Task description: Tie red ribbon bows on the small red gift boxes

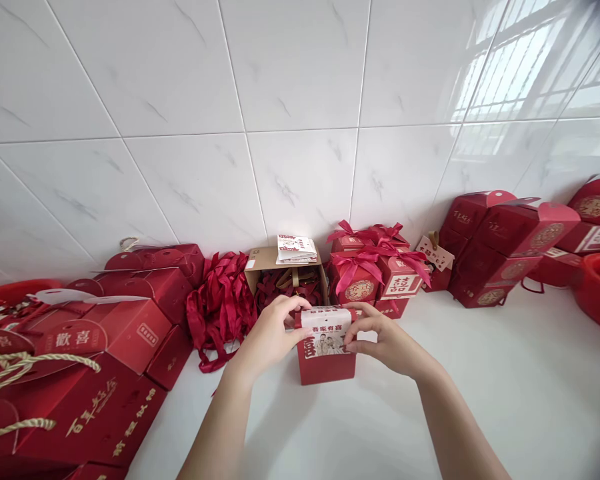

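- Far left on the counter [405, 417]: large red gift boxes [100, 333] with rope handles.
- Next: loose red ribbons [219, 300] in a heap, then an open carton [259, 258] with printed cards [296, 251] on its rim.
- Your left hand [279, 331]: closed on the small box's top left corner, thumb on the card.
- Between your hands: small red box [329, 371], upright on the counter, printed card [325, 338] draped over its top and front. Step looks like seating that card; next move calls for holding it square, both sides even.
- Your right hand [384, 339]: thumb and fingers at the card's right edge; exact grip unclear.
- Behind it: ribbon-tied boxes [399, 270].
- Farther right: stacked red boxes [510, 230], red basin [599, 283].
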A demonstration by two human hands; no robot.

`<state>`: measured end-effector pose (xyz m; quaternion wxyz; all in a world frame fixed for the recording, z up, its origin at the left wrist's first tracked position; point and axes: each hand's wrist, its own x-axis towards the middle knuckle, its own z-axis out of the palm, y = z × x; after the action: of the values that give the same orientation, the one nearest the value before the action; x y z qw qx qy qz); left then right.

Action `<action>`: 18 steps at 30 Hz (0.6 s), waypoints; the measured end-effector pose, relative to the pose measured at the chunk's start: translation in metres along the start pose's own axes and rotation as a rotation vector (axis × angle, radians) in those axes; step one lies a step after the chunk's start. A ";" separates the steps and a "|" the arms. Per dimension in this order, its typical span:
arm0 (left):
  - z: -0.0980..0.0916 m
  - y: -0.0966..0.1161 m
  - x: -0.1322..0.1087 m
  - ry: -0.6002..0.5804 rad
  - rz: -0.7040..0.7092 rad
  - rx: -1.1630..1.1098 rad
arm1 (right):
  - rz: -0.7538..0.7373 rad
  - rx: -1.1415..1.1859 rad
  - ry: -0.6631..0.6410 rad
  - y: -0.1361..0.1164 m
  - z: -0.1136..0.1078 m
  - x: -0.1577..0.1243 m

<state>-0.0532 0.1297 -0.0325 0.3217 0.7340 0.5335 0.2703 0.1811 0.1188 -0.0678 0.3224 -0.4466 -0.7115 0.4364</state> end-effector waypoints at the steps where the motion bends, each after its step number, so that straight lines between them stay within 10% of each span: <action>1: 0.000 0.000 0.000 0.001 0.004 0.005 | -0.005 -0.012 0.002 0.000 0.000 0.000; 18: 0.005 -0.002 0.004 -0.031 -0.012 0.166 | -0.109 -0.219 0.100 -0.005 0.004 -0.003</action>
<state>-0.0494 0.1326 -0.0373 0.2695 0.7592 0.5534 0.2117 0.1766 0.1134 -0.0650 0.3301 -0.4608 -0.7612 0.3152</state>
